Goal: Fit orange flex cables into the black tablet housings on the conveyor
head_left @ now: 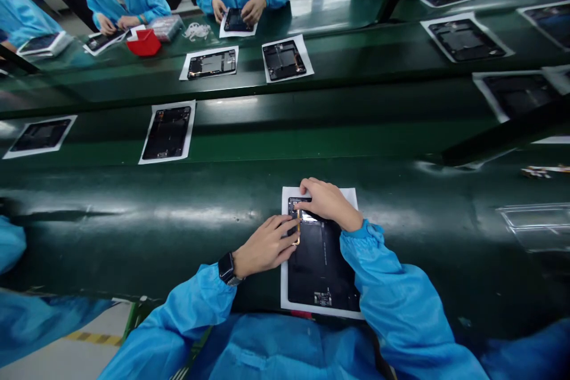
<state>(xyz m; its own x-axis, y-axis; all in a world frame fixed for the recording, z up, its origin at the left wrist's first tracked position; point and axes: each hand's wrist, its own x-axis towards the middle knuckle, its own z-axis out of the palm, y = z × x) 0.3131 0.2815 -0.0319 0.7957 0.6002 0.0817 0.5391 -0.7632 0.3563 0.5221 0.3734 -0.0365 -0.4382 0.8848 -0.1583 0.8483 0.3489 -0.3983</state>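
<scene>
A black open tablet housing lies on a white sheet on the green bench in front of me. My left hand, below a black watch, rests with outstretched fingers on the housing's left side. Its fingertips touch a narrow gold-coloured flex strip there. My right hand reaches over the housing's top left corner, thumb and curled forefinger close together at the strip's upper end. What lies between those fingers is too small to make out. A small circuit piece shows near the bottom edge.
Beyond my bench runs a green conveyor belt carrying more tablet housings on white sheets. Co-workers' hands handle tablets across the line. A dark post slants in at right, near a clear plastic tray. A red box stands far left.
</scene>
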